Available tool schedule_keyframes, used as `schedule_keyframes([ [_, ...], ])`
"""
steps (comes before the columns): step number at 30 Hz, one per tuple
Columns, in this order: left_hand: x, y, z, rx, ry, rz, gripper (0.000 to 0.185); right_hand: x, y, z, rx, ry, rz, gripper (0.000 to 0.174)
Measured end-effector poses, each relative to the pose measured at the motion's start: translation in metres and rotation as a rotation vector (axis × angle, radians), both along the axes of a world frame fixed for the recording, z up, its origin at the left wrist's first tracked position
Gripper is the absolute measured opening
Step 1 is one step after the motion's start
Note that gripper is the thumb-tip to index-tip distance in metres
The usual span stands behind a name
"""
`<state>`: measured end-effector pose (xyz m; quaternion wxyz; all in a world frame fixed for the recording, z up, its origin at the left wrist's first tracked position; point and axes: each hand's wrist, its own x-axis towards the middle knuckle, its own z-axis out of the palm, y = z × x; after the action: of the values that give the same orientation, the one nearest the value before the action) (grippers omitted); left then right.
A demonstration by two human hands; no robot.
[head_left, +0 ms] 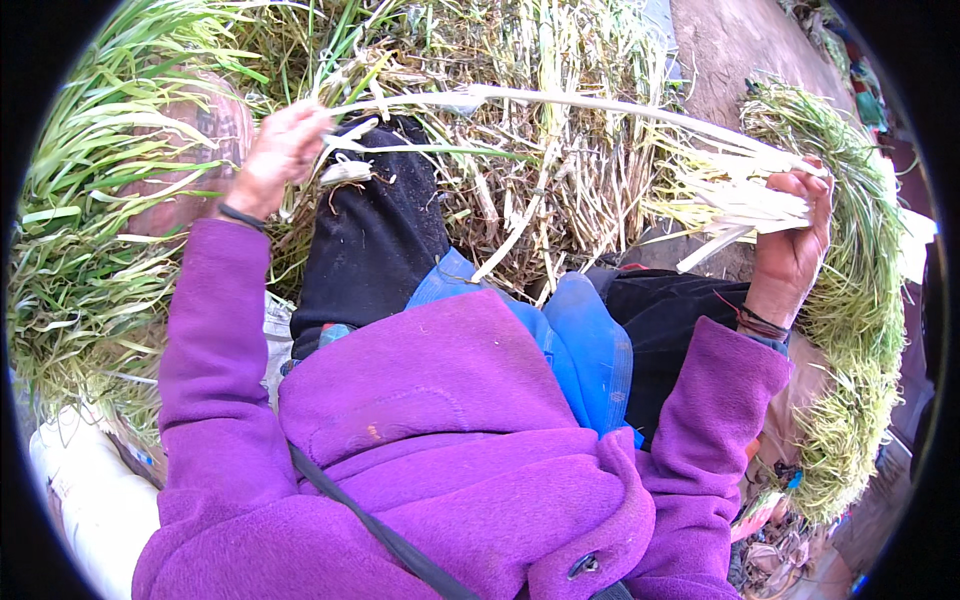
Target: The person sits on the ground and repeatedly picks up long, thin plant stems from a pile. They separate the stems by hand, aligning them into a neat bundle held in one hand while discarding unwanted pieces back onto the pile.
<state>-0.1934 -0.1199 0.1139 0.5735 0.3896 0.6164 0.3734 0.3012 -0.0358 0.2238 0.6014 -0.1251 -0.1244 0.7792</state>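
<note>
A long pale plant strip arches between my two raised hands, above my lap. Its left end is in my left hand, whose fingers are curled and slightly blurred. My right hand pinches the other end and also grips a bundle of short whitish stalk strips. Just right of my left hand is a white stalk piece, close above my black-clad knee; whether that hand holds it I cannot tell. A green leaf stretches rightward from the same spot.
Cut stalks and straw cover the ground before me. Long green leafy stalks are heaped at the left. On the right lies a long row of bundled green grass. A white sack is at the lower left; bare earth shows at the top right.
</note>
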Motion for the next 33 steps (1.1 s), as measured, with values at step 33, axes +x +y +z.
schedule_keyframes([
  [33, 0.174, 0.032, 0.076, 0.175, -0.631, -0.396, 0.029, -0.039, -0.011, -0.030, -0.190, -0.441, 0.032, 0.032],
])
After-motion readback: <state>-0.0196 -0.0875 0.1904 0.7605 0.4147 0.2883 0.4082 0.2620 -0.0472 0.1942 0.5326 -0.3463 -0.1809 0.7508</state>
